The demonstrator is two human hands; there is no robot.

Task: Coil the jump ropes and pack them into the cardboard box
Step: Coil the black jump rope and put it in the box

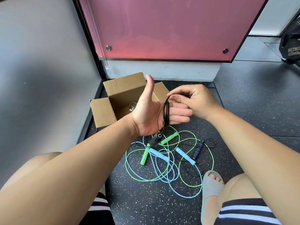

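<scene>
My left hand (151,114) is held flat with straight fingers and the thumb up. A black jump rope (165,112) is wound in several turns round its fingers. One black handle (155,139) hangs below that palm. My right hand (193,99) pinches the black cord just above the left fingers. The rope's other handle (197,151), black with blue bands, lies on the floor. A green rope (168,140) and a light blue rope (158,154) lie tangled on the floor below my hands. The open cardboard box (103,112) stands behind my left hand with something small and pale inside.
A grey wall rises on the left and a pink panel (162,30) stands behind the box. My right foot in a grey slide sandal (210,190) rests by the ropes. A black weight (290,44) sits at the far right on the speckled floor (146,200).
</scene>
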